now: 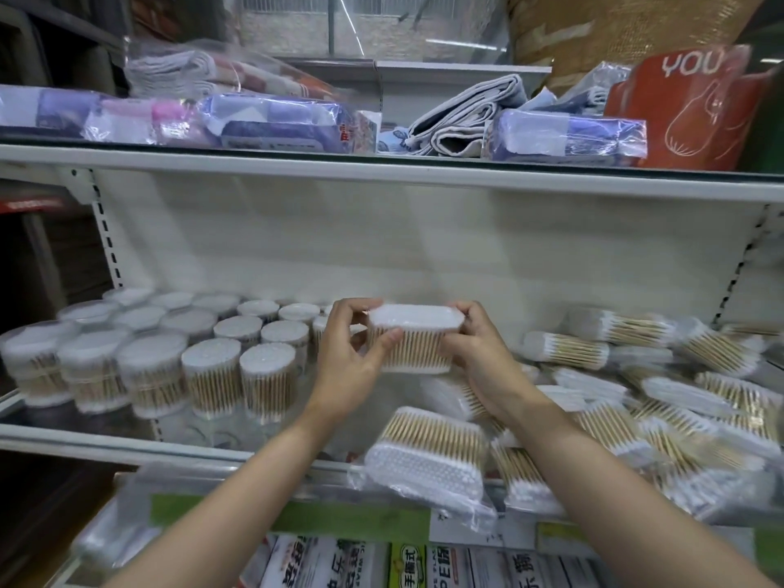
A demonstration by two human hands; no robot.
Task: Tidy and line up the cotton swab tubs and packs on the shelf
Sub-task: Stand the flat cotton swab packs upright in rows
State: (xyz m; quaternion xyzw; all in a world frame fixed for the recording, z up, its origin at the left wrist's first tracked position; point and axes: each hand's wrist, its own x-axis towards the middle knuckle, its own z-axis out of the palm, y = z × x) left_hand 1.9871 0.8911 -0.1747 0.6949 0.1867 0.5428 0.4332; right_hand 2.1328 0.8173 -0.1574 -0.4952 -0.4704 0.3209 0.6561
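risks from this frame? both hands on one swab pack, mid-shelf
1. The front pack overhangs the shelf lip just under the right forearm; a brush could likely knock it off.
2. The tubs stand close to the left hand; setting the held pack down there might tip one.
3. The right-side pile is loose and slanted; pulling from it may make packs slide forward.

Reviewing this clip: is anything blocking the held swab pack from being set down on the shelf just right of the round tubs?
Nothing visible does. Both the left hand and right hand hold the pack above a bare strip of shelf between the tubs and the loose packs, which crowd its right side.
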